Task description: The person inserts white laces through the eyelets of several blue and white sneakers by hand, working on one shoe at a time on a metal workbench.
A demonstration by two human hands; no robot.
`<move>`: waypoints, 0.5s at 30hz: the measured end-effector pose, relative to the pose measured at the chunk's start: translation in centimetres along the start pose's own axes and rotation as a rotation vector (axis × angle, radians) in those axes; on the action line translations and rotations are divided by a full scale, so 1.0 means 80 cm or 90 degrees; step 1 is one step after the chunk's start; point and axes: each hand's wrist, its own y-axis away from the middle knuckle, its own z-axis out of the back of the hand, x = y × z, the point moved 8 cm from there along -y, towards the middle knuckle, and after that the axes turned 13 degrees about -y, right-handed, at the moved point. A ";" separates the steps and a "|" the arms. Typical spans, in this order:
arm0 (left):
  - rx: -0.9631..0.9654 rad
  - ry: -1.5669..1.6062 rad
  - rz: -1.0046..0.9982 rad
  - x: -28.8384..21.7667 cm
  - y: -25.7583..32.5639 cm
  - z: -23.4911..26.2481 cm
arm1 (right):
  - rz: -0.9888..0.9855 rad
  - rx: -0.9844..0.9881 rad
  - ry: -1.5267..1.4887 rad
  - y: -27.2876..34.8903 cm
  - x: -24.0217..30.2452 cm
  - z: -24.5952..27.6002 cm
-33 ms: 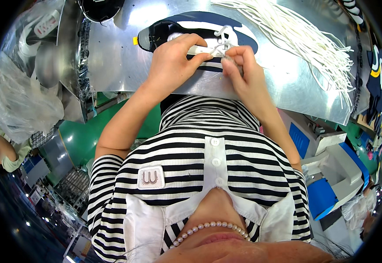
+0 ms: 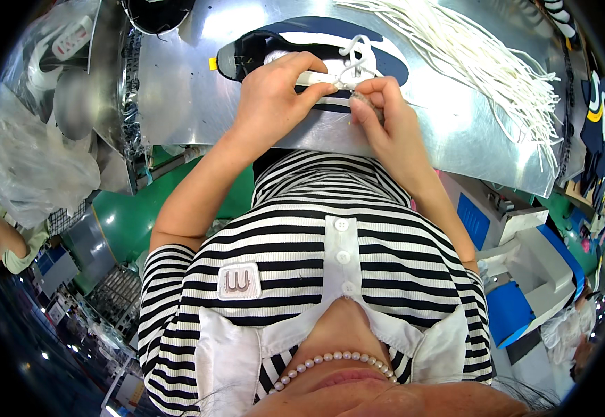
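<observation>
Bags [image 2: 42, 156]: big see-thru plastic, far L, next to the counter [image 2: 191, 111].
Dark round thing [image 2: 158, 15]: top L of the counter, cut off by the pic edge; can't tell what it is.
L arm [image 2: 202, 184]: comes up fr. below, leans R, elbow out to the side.
L hand [image 2: 272, 94]: over the near side of the shoe [image 2: 320, 40], back of hand up, knuckles bent.
L fingers: thumb low, pointer up top, grasping the shoe's white strip w/ the lace holes btwn them; the rest curl under, hard to see.
Shoe: dk blue + white, on the counter in front of the tummy, heel to L w/ a yellow tab [image 2: 213, 64], toe to R.
Lace [image 2: 363, 45]: white, on the shoe, one loop sticks up just past the R hand [image 2: 389, 111].
R hand: near side of shoe, close to the L thumb, fingers pointing up + L.
R fingers: bent in, thumb + pointer tips close tog. by the lace; can't tell if they grip it.
R arm [image 2: 434, 191]: comes up fr. below, leans L.
Lace pile [image 2: 455, 62]: lots of long white ones, R side of counter.
Blue pcs [image 2: 598, 111]: w/ white + yellow, far R.
</observation>
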 end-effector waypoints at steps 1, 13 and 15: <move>-0.029 -0.007 -0.015 0.001 0.001 0.000 | -0.007 0.001 0.000 0.001 -0.003 -0.002; -0.038 -0.008 -0.082 -0.019 0.016 -0.006 | -0.061 -0.031 0.030 -0.012 -0.013 -0.003; -0.044 -0.003 -0.116 -0.022 0.022 -0.008 | -0.053 -0.031 0.026 -0.015 -0.015 -0.009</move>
